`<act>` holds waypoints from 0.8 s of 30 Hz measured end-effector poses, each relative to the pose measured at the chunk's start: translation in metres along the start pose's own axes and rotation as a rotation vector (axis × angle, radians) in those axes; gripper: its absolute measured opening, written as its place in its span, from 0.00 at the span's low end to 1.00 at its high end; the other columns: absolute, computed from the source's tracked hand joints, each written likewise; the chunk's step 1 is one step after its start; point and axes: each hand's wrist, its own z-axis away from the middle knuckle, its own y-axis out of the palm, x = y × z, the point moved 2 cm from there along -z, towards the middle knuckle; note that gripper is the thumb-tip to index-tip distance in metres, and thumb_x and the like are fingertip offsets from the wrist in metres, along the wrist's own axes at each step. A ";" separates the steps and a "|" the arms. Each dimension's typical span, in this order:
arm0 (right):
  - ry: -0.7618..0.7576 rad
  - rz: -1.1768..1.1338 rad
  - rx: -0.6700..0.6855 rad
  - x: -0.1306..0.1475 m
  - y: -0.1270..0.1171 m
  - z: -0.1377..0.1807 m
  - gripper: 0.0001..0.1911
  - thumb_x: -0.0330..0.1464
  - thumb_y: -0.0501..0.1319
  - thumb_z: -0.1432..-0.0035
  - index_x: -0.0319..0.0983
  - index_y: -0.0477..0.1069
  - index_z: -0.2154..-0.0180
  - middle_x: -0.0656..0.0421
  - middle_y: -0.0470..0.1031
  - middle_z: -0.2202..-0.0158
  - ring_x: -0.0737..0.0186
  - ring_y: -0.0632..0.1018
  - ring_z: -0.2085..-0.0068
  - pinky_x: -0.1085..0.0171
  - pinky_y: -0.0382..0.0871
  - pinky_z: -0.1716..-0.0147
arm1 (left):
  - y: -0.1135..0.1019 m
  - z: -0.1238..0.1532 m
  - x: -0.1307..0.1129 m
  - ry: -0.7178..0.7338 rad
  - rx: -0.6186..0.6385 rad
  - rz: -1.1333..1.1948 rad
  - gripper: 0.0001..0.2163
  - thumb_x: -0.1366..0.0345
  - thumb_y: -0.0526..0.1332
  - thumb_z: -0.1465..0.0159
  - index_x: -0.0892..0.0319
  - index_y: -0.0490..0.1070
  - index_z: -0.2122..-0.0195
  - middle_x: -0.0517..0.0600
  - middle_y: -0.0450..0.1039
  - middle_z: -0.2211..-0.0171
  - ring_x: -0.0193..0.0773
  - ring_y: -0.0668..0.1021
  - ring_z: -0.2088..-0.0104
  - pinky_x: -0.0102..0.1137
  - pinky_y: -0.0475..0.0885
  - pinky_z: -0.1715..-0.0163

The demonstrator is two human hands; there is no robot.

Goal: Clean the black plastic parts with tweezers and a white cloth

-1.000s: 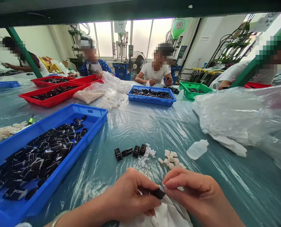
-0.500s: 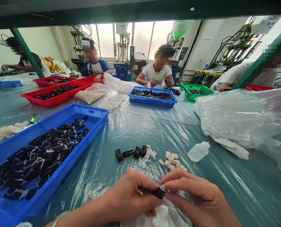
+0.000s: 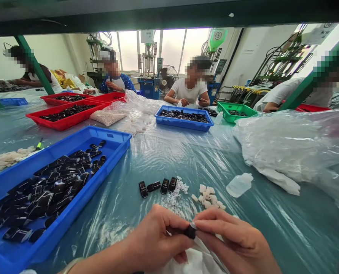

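Observation:
My left hand (image 3: 160, 236) is closed, pinching a small black plastic part (image 3: 190, 231) between thumb and fingers. At the part's right end, my right hand (image 3: 234, 238) pinches a small whitish translucent piece (image 3: 193, 225) against it. Fingertips cover most of both pieces. Beneath the hands lies white cloth or paper (image 3: 196, 262). Just beyond them are several finished-looking black parts (image 3: 164, 185) with silvery lines, a scatter of tiny white pieces (image 3: 180, 187) and a small pile of cream-coloured pads (image 3: 207, 196).
A blue tray (image 3: 109, 133) of similar black parts stands at the left. A translucent squeeze bottle (image 3: 240, 185) lies on its side at right, near a large plastic bag (image 3: 283, 140). Co-workers sit across the table behind red, blue and green trays. A green beam (image 3: 169, 15) spans overhead.
My right hand has shifted slightly left, its fingertips closer over the end of the black part. Across the table, one co-worker has raised a hand holding a dark object.

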 end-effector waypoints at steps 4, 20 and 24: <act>-0.020 0.001 -0.027 -0.001 0.002 -0.001 0.12 0.27 0.62 0.48 0.49 0.78 0.65 0.61 0.76 0.70 0.66 0.78 0.70 0.72 0.73 0.71 | 0.000 0.001 0.000 -0.013 -0.009 0.009 0.06 0.74 0.56 0.49 0.64 0.71 0.78 0.45 0.67 0.84 0.31 0.72 0.80 0.23 0.66 0.79; -0.007 -0.014 -0.065 0.000 0.007 0.000 0.08 0.29 0.61 0.46 0.45 0.77 0.70 0.59 0.74 0.72 0.65 0.76 0.72 0.72 0.71 0.74 | 0.002 0.000 -0.001 -0.044 -0.005 0.023 0.07 0.73 0.55 0.49 0.65 0.73 0.77 0.45 0.66 0.85 0.29 0.71 0.81 0.22 0.65 0.80; -0.003 0.003 -0.079 0.000 0.008 0.000 0.08 0.29 0.60 0.46 0.45 0.77 0.70 0.59 0.74 0.72 0.65 0.76 0.71 0.72 0.71 0.74 | 0.002 0.000 -0.001 -0.064 -0.013 0.017 0.07 0.73 0.55 0.50 0.65 0.72 0.78 0.45 0.65 0.85 0.31 0.72 0.81 0.22 0.65 0.80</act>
